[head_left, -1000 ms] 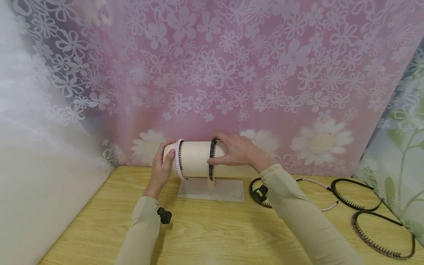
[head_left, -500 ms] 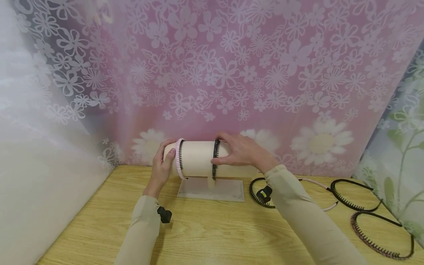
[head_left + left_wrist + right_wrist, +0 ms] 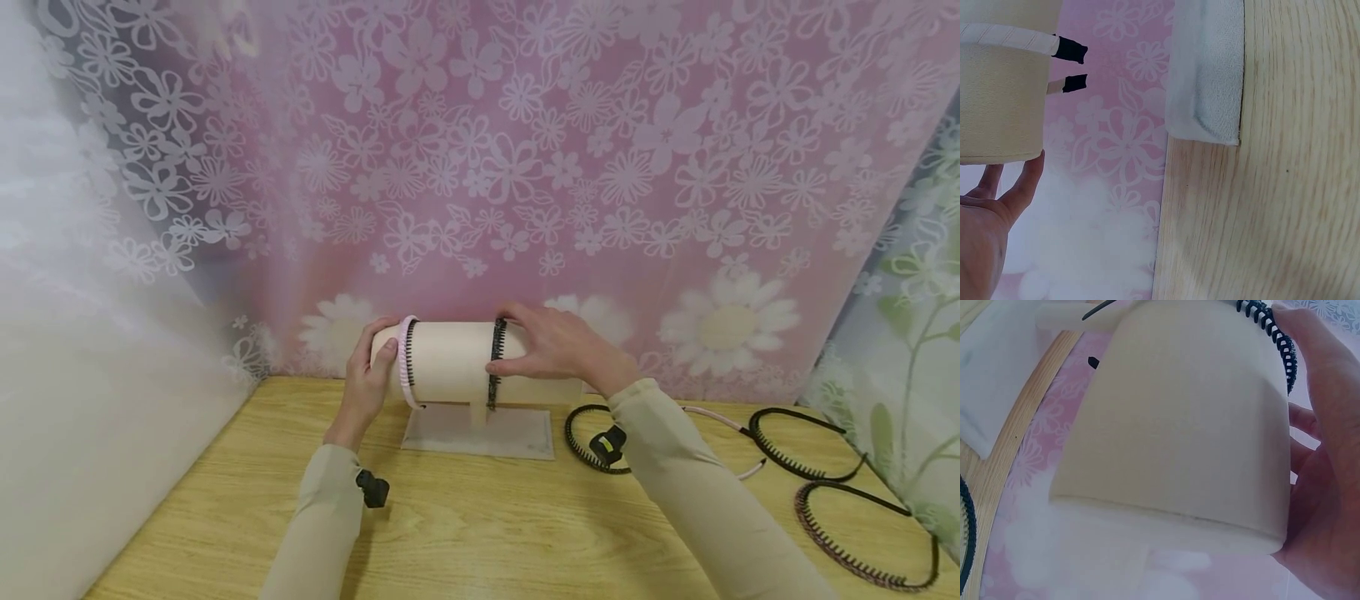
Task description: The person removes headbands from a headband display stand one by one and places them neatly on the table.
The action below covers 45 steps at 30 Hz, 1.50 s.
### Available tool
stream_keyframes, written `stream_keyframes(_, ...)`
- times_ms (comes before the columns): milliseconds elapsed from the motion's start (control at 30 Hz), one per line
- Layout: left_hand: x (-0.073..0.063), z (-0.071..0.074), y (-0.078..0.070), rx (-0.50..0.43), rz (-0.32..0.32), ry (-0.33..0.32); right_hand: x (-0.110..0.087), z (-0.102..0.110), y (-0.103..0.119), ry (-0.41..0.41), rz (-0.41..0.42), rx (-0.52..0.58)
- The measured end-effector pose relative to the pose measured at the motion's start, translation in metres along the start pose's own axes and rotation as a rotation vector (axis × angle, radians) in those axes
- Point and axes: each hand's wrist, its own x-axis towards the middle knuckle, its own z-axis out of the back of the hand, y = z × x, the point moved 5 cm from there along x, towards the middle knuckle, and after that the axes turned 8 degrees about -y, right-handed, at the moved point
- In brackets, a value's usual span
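Pinching the black headband (image 3: pixel 492 392) on the cylinder (image 3: pixel 450 360), my right hand (image 3: pixel 553 342) should slide it squarely. My left hand (image 3: pixel 367 367) grips the cylinder's left end; steady bracing helps!

The site is a small curtained tabletop booth; whether home or shop cannot be determined. Pink floral sheeting (image 3: pixel 480 167) hangs at twelve o'clock, white sheeting (image 3: pixel 82 317) at nine and leaf-printed sheeting (image 3: pixel 911 375) at three, around a wood-grain tabletop (image 3: pixel 480 525). A roll-shaped display stand (image 3: pixel 450 362) at centre suggests accessory display.
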Motion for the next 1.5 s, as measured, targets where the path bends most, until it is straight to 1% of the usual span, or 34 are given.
stream_keyframes(200,0.0,0.001,0.002,0.006,0.006,0.003,-0.003,0.002,-0.003,-0.007,0.001,-0.003)
stream_keyframes(333,0.0,0.0,0.0,0.013,0.01,-0.002,-0.005,0.003,-0.004,-0.011,-0.002,-0.004)
stream_keyframes(700,0.0,0.0,-0.001,0.002,-0.01,0.0,-0.011,0.004,-0.01,-0.017,-0.026,-0.002)
stream_keyframes(933,0.0,0.001,-0.001,-0.008,-0.016,-0.006,-0.013,0.004,-0.014,-0.032,-0.016,-0.009)
stream_keyframes(1167,-0.006,0.003,-0.039,-0.003,0.003,0.012,-0.015,0.005,-0.017,-0.035,-0.009,-0.005)
stream_keyframes(1367,-0.007,0.003,-0.041,-0.013,-0.01,0.02,-0.017,0.006,-0.018,-0.043,-0.02,-0.001)
stream_keyframes(1500,-0.007,0.003,-0.041,-0.016,-0.011,0.014,-0.019,0.007,-0.02,-0.046,-0.02,0.006)
